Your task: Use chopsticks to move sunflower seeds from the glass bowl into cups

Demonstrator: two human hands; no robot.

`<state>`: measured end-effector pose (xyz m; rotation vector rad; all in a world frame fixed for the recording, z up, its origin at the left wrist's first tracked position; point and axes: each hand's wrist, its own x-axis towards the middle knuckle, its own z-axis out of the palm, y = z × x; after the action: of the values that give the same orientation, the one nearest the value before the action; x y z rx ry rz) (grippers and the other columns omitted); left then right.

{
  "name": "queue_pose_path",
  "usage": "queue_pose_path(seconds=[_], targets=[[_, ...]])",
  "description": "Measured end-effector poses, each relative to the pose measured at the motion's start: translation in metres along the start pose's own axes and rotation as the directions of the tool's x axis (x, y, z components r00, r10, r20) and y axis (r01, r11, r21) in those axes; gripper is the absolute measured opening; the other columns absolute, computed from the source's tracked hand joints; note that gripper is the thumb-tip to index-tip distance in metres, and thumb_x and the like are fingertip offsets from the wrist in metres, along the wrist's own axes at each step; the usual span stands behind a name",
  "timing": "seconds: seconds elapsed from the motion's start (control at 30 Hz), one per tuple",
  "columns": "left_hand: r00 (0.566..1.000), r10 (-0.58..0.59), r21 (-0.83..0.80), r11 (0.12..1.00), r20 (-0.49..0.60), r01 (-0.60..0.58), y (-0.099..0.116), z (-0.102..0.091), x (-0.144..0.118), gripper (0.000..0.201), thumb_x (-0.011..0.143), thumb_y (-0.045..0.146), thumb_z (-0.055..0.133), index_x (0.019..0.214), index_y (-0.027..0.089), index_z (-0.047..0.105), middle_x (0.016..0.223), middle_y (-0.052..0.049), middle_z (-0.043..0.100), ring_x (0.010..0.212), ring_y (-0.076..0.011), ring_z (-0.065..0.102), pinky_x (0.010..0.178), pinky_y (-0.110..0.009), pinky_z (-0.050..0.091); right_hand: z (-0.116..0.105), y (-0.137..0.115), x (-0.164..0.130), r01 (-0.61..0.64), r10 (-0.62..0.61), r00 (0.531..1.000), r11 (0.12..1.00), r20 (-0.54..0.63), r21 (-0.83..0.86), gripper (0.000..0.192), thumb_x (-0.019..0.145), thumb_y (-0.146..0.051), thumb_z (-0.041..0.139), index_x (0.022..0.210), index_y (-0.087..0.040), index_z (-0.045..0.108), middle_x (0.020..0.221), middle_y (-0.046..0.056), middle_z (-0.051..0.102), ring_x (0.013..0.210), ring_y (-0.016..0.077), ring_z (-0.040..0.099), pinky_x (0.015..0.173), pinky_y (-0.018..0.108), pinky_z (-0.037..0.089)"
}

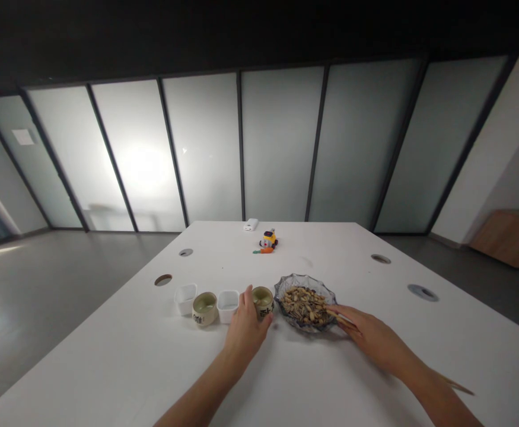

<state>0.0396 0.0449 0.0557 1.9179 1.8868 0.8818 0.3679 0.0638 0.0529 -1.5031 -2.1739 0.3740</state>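
Note:
My left hand (247,325) is closed around the side of a small cream ceramic cup (266,309) with black characters, upright on the table. To the cup's right stands a scalloped clear glass bowl (291,283) full of mixed seeds and nuts (306,305). At that bowl's right rim, my right hand (370,338) is closed on wooden chopsticks (457,386); their front ends reach into the seeds, and the back ends stick out behind my wrist. Left of my left hand sit a white plastic tub (229,301), a second ceramic cup (204,309) and another white tub (185,298).
Farther back on the white table (330,255) lie a yellow toy vehicle (268,238), an orange toy carrot (266,251) and a white box-shaped device (251,225). Round cable holes (164,280) sit near both side edges. Frosted glass panels (281,142) stand beyond.

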Motion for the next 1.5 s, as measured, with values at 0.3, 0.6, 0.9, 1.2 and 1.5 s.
queue_pose_path(seconds=[0.3,0.6,0.9,1.2,1.5], targets=[[0.988,0.133,0.174,0.978,-0.078,-0.118,-0.005,-0.024,-0.028,0.061,0.104,0.044,0.057,0.157,0.02,0.039,0.157,-0.018,0.053,0.119,-0.0341,0.071,0.094,-0.042,0.058,-0.006,0.004,0.003,-0.122,0.121,0.991,0.992,-0.054,-0.029,0.055,0.1,-0.046,0.044,0.15,-0.03,0.06,0.148,0.007,0.07,0.133,0.0322,0.069,0.109,0.049,0.056],[0.95,0.277,0.5,0.849,-0.146,-0.171,-0.032,-0.069,-0.02,0.03,0.099,0.028,0.066,0.128,0.022,0.064,0.121,-0.01,0.07,0.11,-0.0332,0.065,0.095,-0.045,0.052,-0.009,-0.009,0.0,-0.124,0.122,0.99,0.992,-0.071,-0.026,0.055,0.099,-0.046,0.045,0.149,-0.027,0.059,0.145,0.01,0.071,0.128,0.0318,0.072,0.107,0.048,0.056],[0.974,0.202,0.478,0.849,0.101,-0.225,-0.03,-0.083,0.02,0.073,0.09,0.027,0.075,0.157,0.029,0.047,0.164,-0.014,0.045,0.148,-0.0393,0.042,0.119,-0.055,0.033,-0.004,-0.004,0.0,-0.106,0.1,0.988,0.994,-0.121,-0.042,0.051,0.098,-0.046,0.048,0.144,-0.028,0.064,0.143,0.009,0.073,0.126,0.0314,0.073,0.104,0.046,0.058],[0.986,0.065,0.465,0.876,0.155,-0.131,-0.026,-0.09,0.079,0.066,0.089,0.019,0.068,0.153,0.019,0.051,0.144,-0.018,0.061,0.128,-0.0347,0.064,0.107,-0.041,0.046,-0.005,-0.004,0.002,-0.121,0.114,0.987,0.991,-0.112,-0.058,0.051,0.1,-0.047,0.046,0.144,-0.027,0.064,0.143,0.009,0.073,0.125,0.0302,0.074,0.102,0.044,0.059],[0.993,-0.101,0.491,0.87,0.068,0.055,-0.029,-0.097,0.089,0.05,0.088,0.026,0.074,0.135,0.01,0.061,0.131,-0.026,0.068,0.125,-0.0443,0.066,0.104,-0.051,0.048,-0.003,-0.001,0.005,-0.125,0.113,0.986,0.988,-0.119,-0.092,0.051,0.1,-0.047,0.044,0.142,-0.027,0.065,0.144,0.008,0.072,0.126,0.03,0.073,0.102,0.046,0.059]])
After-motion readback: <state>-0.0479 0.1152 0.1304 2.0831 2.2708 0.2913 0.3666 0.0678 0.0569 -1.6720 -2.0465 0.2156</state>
